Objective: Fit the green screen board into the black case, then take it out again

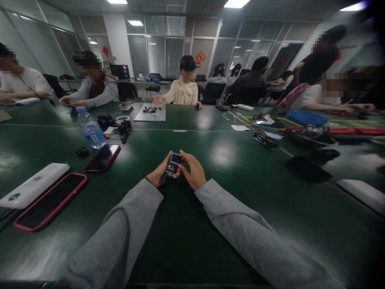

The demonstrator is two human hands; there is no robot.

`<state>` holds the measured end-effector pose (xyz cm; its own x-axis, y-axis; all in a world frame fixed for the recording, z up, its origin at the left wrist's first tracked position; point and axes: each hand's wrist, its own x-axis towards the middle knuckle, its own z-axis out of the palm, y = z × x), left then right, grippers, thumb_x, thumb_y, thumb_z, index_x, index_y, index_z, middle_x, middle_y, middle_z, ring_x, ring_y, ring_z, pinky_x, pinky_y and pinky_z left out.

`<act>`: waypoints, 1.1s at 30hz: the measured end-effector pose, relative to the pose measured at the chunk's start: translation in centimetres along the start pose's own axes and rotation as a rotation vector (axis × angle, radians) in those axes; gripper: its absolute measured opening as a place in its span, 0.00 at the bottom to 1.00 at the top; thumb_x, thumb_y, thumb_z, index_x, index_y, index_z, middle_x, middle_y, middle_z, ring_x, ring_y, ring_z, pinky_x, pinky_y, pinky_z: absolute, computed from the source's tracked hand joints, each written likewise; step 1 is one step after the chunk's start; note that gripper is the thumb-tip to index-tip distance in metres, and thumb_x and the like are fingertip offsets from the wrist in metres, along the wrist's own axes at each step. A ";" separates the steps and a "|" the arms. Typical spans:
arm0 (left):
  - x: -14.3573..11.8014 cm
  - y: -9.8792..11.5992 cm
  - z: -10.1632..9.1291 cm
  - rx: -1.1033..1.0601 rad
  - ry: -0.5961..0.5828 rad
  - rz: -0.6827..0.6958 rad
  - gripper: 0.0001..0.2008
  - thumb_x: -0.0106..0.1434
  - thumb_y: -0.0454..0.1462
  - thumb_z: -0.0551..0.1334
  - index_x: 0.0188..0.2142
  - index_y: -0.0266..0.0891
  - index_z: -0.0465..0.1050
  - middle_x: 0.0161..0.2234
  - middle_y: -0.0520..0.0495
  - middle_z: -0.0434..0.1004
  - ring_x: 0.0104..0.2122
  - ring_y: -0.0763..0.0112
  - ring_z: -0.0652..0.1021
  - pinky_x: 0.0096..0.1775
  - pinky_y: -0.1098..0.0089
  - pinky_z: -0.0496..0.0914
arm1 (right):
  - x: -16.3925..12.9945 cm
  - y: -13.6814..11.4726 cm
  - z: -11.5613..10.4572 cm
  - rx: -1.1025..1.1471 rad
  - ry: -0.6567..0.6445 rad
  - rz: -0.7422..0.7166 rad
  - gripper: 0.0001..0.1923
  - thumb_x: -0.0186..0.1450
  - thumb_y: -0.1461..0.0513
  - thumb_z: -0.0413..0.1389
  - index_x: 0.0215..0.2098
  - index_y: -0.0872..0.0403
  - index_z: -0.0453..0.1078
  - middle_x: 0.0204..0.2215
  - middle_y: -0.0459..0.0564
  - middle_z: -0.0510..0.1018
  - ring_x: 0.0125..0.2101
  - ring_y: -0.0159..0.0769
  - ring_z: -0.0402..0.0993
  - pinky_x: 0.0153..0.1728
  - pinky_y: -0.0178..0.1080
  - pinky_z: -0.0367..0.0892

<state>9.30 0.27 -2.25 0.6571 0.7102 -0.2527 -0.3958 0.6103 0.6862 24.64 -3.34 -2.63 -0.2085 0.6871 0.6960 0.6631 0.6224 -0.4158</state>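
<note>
Green and glossy, a long shared bench (192, 241) is filling a bright office with glass walls, and several other people are sitting along its far and side edges. Going from the left: a white power bank (31, 185) is lying beside a pink-cased phone (51, 201), face up and dark. Further in, a red-cased phone (103, 157) is resting near a water bottle (90, 129), with a small black item just left of it.

At centre, the wearer's two grey-sleeved arms are reaching forward. The left hand (158, 175) is cradling a small electronic board with a screen (172, 165) from below and behind, its grip curled around the lower part. The right hand (194, 171) is pinching the same device at its upper right, fingertips meeting near the small bluish screen. The device is being held just above the bench, between both hands.

Judging by this, the work appears to be mid-way: the screen already sits on the board, while fingers are pressing at it; nothing looks set down as finished.

To the right, cables, red tools and a blue tray (306, 117) are crowding the far side.
</note>
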 end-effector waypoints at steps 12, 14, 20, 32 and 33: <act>-0.2 0.1 0.1 0.032 -0.023 0.003 0.28 0.60 0.55 0.51 0.38 0.30 0.69 0.20 0.47 0.71 0.18 0.72 0.73 0.23 0.72 0.69 | 0.0 0.5 0.2 0.079 0.047 0.049 0.16 0.65 0.56 0.49 0.50 0.51 0.61 0.46 0.51 0.67 0.46 0.36 0.67 0.49 0.43 0.64; -0.2 0.1 -0.1 0.030 -0.036 0.001 0.27 0.60 0.55 0.51 0.37 0.30 0.69 0.21 0.47 0.71 0.18 0.72 0.74 0.23 0.71 0.69 | 0.0 0.4 0.2 0.071 0.051 0.047 0.16 0.66 0.56 0.49 0.50 0.51 0.61 0.46 0.51 0.68 0.45 0.36 0.67 0.48 0.43 0.64; 0.0 0.1 -0.3 -0.007 -0.050 0.011 0.27 0.60 0.54 0.51 0.37 0.31 0.69 0.21 0.46 0.71 0.19 0.73 0.73 0.23 0.72 0.69 | 0.0 -0.1 -0.2 0.049 0.061 0.043 0.17 0.67 0.58 0.46 0.53 0.52 0.59 0.47 0.52 0.66 0.46 0.36 0.65 0.49 0.43 0.64; 0.3 0.1 -0.4 -0.103 -0.047 0.017 0.26 0.61 0.54 0.51 0.38 0.31 0.70 0.21 0.46 0.70 0.19 0.73 0.73 0.22 0.73 0.69 | 0.1 -0.6 -0.4 -0.032 0.032 0.000 0.19 0.67 0.59 0.45 0.55 0.50 0.59 0.48 0.52 0.64 0.49 0.37 0.62 0.50 0.44 0.63; 0.3 0.1 -0.4 -0.104 -0.047 0.017 0.27 0.61 0.54 0.51 0.39 0.31 0.70 0.21 0.47 0.71 0.19 0.73 0.73 0.23 0.73 0.69 | 0.1 -0.5 -0.4 -0.035 0.030 -0.002 0.19 0.67 0.59 0.45 0.55 0.50 0.60 0.48 0.52 0.64 0.49 0.37 0.62 0.50 0.44 0.63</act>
<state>9.19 0.65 -2.54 0.6783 0.7049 -0.2073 -0.4700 0.6332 0.6149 24.57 -3.76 -2.14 -0.1884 0.6744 0.7140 0.6874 0.6097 -0.3946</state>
